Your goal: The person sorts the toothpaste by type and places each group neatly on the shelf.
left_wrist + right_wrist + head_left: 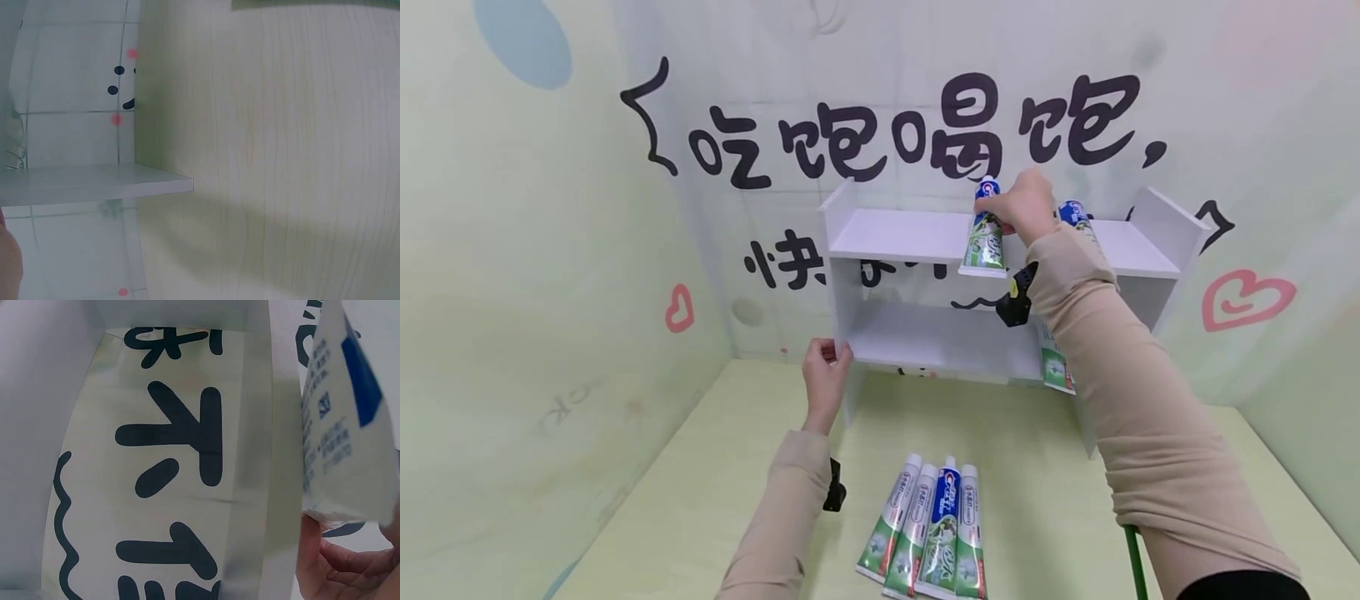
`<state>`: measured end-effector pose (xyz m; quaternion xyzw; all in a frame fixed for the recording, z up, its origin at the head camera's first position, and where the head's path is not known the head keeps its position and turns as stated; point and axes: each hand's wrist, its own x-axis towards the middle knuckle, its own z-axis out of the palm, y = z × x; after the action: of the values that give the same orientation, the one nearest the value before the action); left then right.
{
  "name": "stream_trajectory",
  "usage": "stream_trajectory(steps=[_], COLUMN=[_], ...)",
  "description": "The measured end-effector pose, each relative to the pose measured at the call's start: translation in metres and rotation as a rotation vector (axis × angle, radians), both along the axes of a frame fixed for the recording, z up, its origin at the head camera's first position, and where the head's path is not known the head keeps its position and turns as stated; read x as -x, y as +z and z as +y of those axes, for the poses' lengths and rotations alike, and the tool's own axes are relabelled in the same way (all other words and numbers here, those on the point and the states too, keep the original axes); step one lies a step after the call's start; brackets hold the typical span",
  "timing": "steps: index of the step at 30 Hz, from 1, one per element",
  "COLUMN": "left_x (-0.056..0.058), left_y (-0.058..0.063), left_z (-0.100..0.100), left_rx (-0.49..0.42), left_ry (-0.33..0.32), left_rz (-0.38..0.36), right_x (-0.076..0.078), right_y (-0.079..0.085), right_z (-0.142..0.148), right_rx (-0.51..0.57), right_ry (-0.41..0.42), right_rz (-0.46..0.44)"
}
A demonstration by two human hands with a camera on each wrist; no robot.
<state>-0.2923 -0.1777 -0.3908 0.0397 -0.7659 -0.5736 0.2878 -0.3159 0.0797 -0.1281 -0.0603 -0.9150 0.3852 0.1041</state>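
Note:
My right hand (1028, 204) pinches a blue-and-green toothpaste tube (987, 237) at the upper shelf board (902, 233) of a white rack. The tube's cap points up, and its flat end overlaps the board's front edge. In the right wrist view, the tube's white printed side (340, 444) shows above curled fingers (344, 565). My left hand (826, 375) grips the rack's left side panel (844, 317) near the lower board. Only a bit of that hand (9, 262) enters the left wrist view, beside the panel (94, 184).
Another blue tube (1077, 218) stands on the upper board, partly behind the right arm. A green-and-white tube (1057, 358) is on the lower board (940, 337). Several toothpaste tubes (942, 533) lie fanned on the pale wood table (700, 500). A lettered wall (880, 50) stands behind.

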Motion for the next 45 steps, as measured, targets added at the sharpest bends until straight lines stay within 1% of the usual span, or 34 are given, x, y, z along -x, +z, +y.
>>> stream_trajectory(steps=[4,8,11,16,19,22,25,28,32,36,39,45], left_x=[-0.001,-0.001,0.000,0.002,0.003,0.003,0.003,0.004,0.004,0.005,0.005,0.005], left_y=[-0.003,-0.005,-0.005,-0.002,-0.002,-0.003,-0.003,-0.002,0.000,0.000,-0.001,-0.002], left_z=[0.000,0.001,0.001,0.001,0.001,0.002,0.002,0.001,0.000,0.000,-0.001,-0.001], left_rx=[-0.005,0.005,0.009,0.011,0.013,0.009,0.006,0.012,0.015,0.004,-0.005,-0.004], left_ry=[-0.001,0.000,0.000,0.011,0.002,-0.007,0.000,0.011,0.010,-0.001,-0.001,-0.005], left_rz=[0.001,-0.001,0.001,0.009,-0.003,-0.012,-0.006,0.002,0.005,0.002,0.002,-0.006], right_x=[0.001,0.000,0.000,-0.001,-0.005,-0.010,-0.016,-0.023,-0.030,-0.038,-0.046,-0.066], right_y=[-0.006,-0.012,-0.014,-0.011,-0.008,-0.005,0.000,0.005,0.009,0.010,0.009,0.004], right_z=[-0.001,0.002,0.003,0.002,0.002,0.003,0.003,0.003,0.004,0.004,0.006,0.013], right_rx=[0.007,0.009,0.003,-0.043,-0.070,-0.069,-0.036,-0.029,-0.047,-0.054,-0.039,0.050], right_ry=[-0.002,0.013,0.029,0.048,0.043,0.045,0.064,0.084,0.111,0.135,0.157,0.201], right_rz=[-0.007,-0.018,-0.016,-0.012,-0.033,-0.046,-0.061,-0.067,-0.070,-0.050,-0.012,0.040])
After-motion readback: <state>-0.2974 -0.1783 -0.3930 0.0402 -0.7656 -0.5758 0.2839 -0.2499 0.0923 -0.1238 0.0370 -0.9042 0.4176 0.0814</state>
